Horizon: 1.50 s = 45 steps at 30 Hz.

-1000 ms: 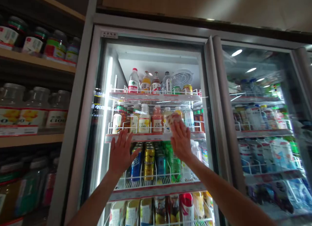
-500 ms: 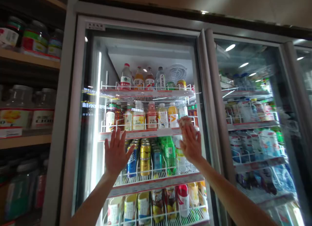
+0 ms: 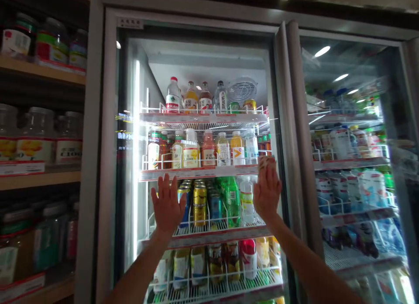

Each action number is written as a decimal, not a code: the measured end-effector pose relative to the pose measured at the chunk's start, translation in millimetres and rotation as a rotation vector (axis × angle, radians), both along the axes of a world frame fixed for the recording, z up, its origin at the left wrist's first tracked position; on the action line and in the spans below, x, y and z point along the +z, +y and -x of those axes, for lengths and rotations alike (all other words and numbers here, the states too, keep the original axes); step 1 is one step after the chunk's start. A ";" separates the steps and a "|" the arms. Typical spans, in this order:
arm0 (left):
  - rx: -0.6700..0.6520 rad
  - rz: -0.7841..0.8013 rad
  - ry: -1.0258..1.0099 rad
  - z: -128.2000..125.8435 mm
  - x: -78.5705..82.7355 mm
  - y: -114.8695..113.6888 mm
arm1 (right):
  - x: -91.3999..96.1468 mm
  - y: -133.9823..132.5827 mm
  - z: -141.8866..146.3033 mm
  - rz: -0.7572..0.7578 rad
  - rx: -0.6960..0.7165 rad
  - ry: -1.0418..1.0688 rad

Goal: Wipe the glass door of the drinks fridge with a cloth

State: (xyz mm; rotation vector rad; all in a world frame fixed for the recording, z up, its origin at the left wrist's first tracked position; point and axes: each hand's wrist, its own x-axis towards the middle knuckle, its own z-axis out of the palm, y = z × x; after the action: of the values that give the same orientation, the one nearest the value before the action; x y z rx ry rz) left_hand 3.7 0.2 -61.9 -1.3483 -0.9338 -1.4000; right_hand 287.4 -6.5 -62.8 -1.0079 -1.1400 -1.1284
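My left hand (image 3: 167, 203) is spread, its palm toward the glass door (image 3: 209, 66) of a lit drinks fridge and its fingers apart. It appears to rest on the glass, in front of the shelf of cans. To the right, my right hand (image 3: 267, 190) presses a crumpled, pale cloth or tissue (image 3: 264, 161) against the door near its right edge. Only the top of this wad shows above the fingers. Behind the glass stand a gold can (image 3: 199, 205), a green bottle (image 3: 232, 201) and an orange juice bottle (image 3: 237, 149).
A vertical metal door handle (image 3: 296, 120) runs just right of my right hand. Beyond it is a second glass-doored fridge section (image 3: 350, 164) with bottles and packs. On the left, wooden shelves (image 3: 42, 177) hold jars and bottles.
Both hands have shifted slightly to the right across the door, the right one with the cloth or tissue under its fingers. The camera view has also shifted a little.
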 end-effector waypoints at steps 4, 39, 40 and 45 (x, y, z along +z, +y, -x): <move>-0.021 0.021 -0.012 0.2 -3.1 -0.7 | -15.3 -5.9 34.7 0.128 0.073 -0.203; 0.021 0.041 0.164 25.4 -39.3 -3.9 | -68.0 -14.1 34.5 0.084 0.085 0.014; 0.015 0.038 0.163 25.5 -39.3 -3.9 | -76.6 -16.9 44.6 0.141 0.113 -0.065; -0.004 0.037 0.163 25.0 -39.9 -4.7 | -115.5 -27.9 59.3 0.320 0.165 -0.462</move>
State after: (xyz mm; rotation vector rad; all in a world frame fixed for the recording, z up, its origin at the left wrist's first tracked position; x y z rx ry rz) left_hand -21.3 -4.5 -101.8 -1.4693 -0.8521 -1.2602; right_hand 228.2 -34.4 -178.3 -0.8919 -1.7861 -1.0948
